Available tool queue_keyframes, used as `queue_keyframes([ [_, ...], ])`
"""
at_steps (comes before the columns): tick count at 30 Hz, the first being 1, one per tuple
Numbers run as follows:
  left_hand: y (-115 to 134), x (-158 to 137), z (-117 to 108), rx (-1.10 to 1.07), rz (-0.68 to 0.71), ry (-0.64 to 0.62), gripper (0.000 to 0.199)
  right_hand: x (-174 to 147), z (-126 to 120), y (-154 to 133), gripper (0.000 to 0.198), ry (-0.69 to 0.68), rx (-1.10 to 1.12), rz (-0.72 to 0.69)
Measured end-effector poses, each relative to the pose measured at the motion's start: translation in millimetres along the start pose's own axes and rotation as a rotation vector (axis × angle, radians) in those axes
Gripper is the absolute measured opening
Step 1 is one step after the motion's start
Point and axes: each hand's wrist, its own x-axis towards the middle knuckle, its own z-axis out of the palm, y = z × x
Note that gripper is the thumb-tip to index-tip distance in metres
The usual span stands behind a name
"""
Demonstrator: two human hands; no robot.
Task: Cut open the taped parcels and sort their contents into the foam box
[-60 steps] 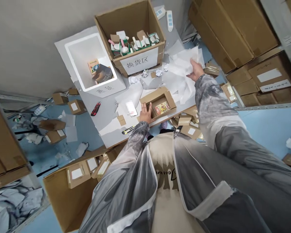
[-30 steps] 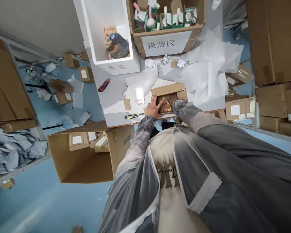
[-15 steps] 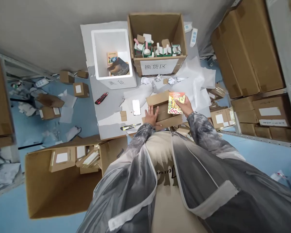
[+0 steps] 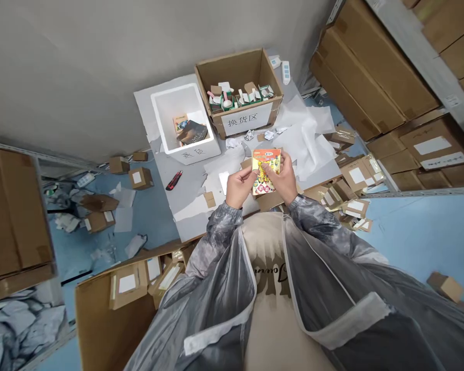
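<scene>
I hold a small booklet (image 4: 261,189) with a red and yellow cartoon cover upright in front of me, above the table. My left hand (image 4: 238,188) grips its left edge, thumb on the front. My right hand (image 4: 286,180) has the right side, its thumb across the cover and its fingers behind. Beneath the hands lies an opened cardboard box (image 4: 270,203), mostly hidden. Left of it, a white phone-like slab (image 4: 223,180) is partly covered by my left hand.
A white foam box (image 4: 195,154) with booklets and a carton (image 4: 216,123) of small green-white packs stand at the back. A red-black box cutter (image 4: 174,180) lies on the left. Crumpled paper (image 4: 269,135) and white wrapping sheets (image 4: 311,123) cover parts of the table (image 4: 164,165). A large carton (image 4: 96,319) stands lower left.
My left hand has left the opened cardboard box and taken the booklet's left edge. The booklet has come toward the middle, now between both hands. The camera view has turned and shifted.
</scene>
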Motion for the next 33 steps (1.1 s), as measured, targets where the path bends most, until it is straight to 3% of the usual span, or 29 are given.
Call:
queue_keyframes([
  [3, 22, -19, 2, -0.01, 0.06, 0.063, 0.075, -23, 15, -22, 0.119, -0.06, -0.082, -0.048],
  [6, 34, -37, 4, -0.068, 0.073, 0.039, 0.077, -48, 31, -46, 0.111, -0.181, 0.161, 0.037],
  [9, 36, -49, -1, -0.122, 0.028, 0.033, 0.099, -60, 38, -62, 0.113, -0.289, 0.426, 0.103],
  [11, 32, -52, -12, -0.077, 0.059, 0.06, 0.114, -59, 33, -69, 0.117, -0.326, 0.466, 0.142],
  [15, 27, -43, -52, 0.38, 0.339, 0.036, 0.11, -47, 9, -80, 0.111, -0.314, 0.454, 0.335],
  [18, 34, -28, -86, 0.775, 0.596, -0.196, 0.099, -41, -7, -89, 0.089, -0.37, 0.463, 0.482],
  [20, 42, -21, -101, 0.842, 0.704, -0.36, 0.083, -41, -9, -93, 0.076, -0.417, 0.471, 0.517],
  [21, 46, -20, -104, 0.813, 0.719, -0.391, 0.073, -42, -8, -94, 0.071, -0.444, 0.487, 0.511],
  [23, 53, -26, -102, 0.696, 0.676, -0.338, 0.053, -44, -2, -95, 0.066, -0.511, 0.539, 0.459],
  [26, 60, -44, -88, 0.547, 0.527, -0.111, 0.04, -48, 8, -95, 0.089, -0.538, 0.559, 0.33],
  [28, 63, -57, -77, 0.459, 0.439, 0.078, 0.042, -53, 15, -95, 0.102, -0.424, 0.445, 0.22],
  [30, 67, -66, -67, 0.351, 0.367, 0.19, 0.046, -60, 24, -96, 0.103, -0.265, 0.243, 0.082],
  [33, 71, -73, -56, 0.165, 0.26, 0.088, 0.059, -76, 41, -103, 0.103, -0.183, 0.075, -0.075],
])
